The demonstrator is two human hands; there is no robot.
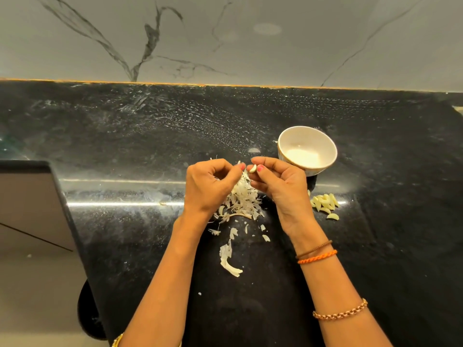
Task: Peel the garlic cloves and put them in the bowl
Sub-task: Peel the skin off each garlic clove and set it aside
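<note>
Head view, one frame. Worktop (125,136): black polished stone, speckled, dusted with pale smears, a bright strip of reflected light across it. Wall (250,33) behind: grey-white marble with dark veins.

Bowl (307,151): round, cream ceramic, glossy, standing upright on the worktop just beyond the right hand; nothing can be made out inside it.

Clove (253,168): small, pale, smooth, crescent-shaped, held above the worktop between the two hands, near the bowl's left side.

Peeled cloves (324,202): a small heap of creamy, curved pieces lying on the worktop right of the right wrist, in front of the bowl; one lies a little apart, nearer the viewer.

Skins (243,199): papery white flakes piled under and between the hands, with loose curls scattered toward the viewer.

Right hand (278,182): raised, fingers curled, thumb and forefinger pinching the clove. Two thread bands and a chain bracelet on that forearm.

Left hand (210,184): raised opposite, fingers curled narrow, thumb tip meeting the clove's skin side; whether it grips a flake cannot be told.
</note>
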